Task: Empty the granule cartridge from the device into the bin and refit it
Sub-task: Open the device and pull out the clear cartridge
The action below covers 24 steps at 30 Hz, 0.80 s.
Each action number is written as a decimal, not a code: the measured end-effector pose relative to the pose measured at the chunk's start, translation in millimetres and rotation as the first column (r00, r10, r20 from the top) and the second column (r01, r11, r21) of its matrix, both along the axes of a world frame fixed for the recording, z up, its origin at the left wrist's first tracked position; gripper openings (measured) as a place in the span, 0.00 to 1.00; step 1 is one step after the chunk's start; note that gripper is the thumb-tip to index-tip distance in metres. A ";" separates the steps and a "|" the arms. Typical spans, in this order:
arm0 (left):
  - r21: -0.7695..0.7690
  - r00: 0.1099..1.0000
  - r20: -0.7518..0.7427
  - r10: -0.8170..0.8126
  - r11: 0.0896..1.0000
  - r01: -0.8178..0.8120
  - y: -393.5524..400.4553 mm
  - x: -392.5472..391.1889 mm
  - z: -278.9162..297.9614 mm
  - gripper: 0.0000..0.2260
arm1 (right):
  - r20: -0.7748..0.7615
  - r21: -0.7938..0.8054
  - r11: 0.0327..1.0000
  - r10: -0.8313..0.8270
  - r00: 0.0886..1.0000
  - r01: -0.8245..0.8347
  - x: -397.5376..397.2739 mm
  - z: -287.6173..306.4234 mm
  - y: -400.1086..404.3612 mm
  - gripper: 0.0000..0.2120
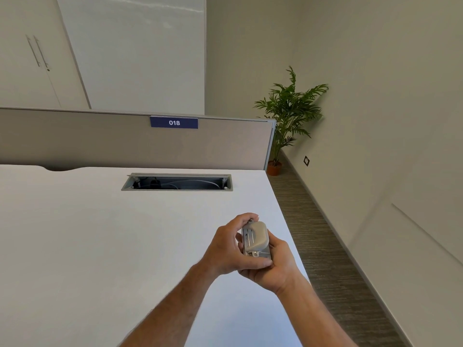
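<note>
We held the small grey device [255, 237] above the white desk [100, 246] near its right edge, our left hand [229, 249] curled around its side, our right hand [275, 266] gripping beneath (cartridge possibly seated; unclear).

The device [255, 237] is pale grey-beige with silver metal parts and two bright parallel stripes on its face. The desk [100, 234] beneath is plain white. At 12 o'clock, the partition [100, 141] is taupe-grey; its label [174, 122] is dark blue with white numerals. The cable tray [176, 182] is grey inside. At 2 o'clock, the plant [290, 108] is green in a terracotta pot [274, 168]. The carpet [333, 259] is brown-grey, finely striped. The walls [375, 71] are beige.
</note>
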<state>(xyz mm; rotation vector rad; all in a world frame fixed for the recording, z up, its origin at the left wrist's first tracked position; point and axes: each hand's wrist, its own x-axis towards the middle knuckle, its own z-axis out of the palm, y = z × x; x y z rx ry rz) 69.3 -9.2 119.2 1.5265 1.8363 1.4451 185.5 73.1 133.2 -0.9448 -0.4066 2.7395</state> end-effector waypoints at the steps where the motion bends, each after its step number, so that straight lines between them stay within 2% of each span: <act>1: 0.004 1.000 0.002 0.002 1.000 -0.002 0.3 0.0 0.3 0.41 | -0.008 -0.001 1.000 -0.001 1.000 0.001 -0.4 -0.6 -0.2 0.22; 5: 0.005 1.000 -0.013 0.014 1.000 -0.014 3.4 0.2 0.0 0.42 | -0.019 0.023 1.000 -0.002 1.000 0.002 -2.0 -5.9 1.4 0.19; 9: 0.005 0.997 -0.063 0.047 0.999 -0.047 5.3 -3.2 -2.4 0.41 | 0.000 0.044 0.999 -0.026 1.000 0.026 -1.1 -18.7 10.8 0.25; 14: -0.019 0.981 -0.162 0.108 0.993 -0.112 7.3 -12.4 -8.8 0.41 | 0.029 0.043 0.996 -0.084 0.996 0.083 6.2 -37.3 25.2 0.26; 24: -0.299 0.989 -0.116 0.090 0.947 -0.121 1.2 -36.6 -75.6 0.47 | 0.079 0.056 0.983 -0.177 0.981 0.173 25.1 -65.4 44.5 0.26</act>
